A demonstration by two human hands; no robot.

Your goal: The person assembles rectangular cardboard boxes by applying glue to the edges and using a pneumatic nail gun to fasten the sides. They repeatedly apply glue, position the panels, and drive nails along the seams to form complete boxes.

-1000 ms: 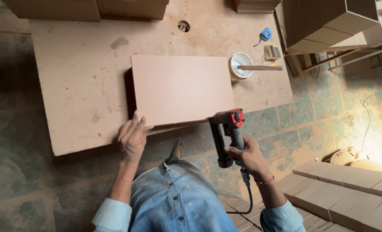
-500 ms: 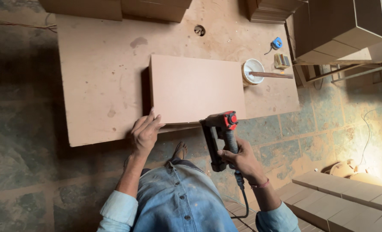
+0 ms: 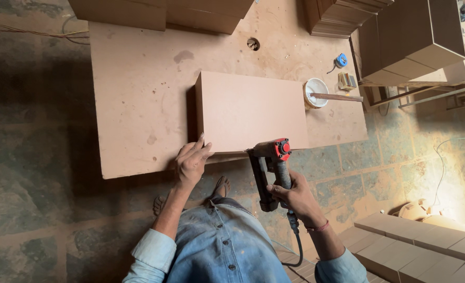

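A woodworking shop — dusty worktable (image 3: 138,105), stacked cut boards (image 3: 342,15), half-built cabinets (image 3: 416,42) — stone floor (image 3: 33,199).

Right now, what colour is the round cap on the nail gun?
Red, on the nail gun in the right hand; head view.

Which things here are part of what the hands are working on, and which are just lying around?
In use:
left hand pressing the board panel
right hand gripping the nail gun
workbench underneath

Lying about:
white bowl with stick
blue tape measure
stacked boards
finished boxes
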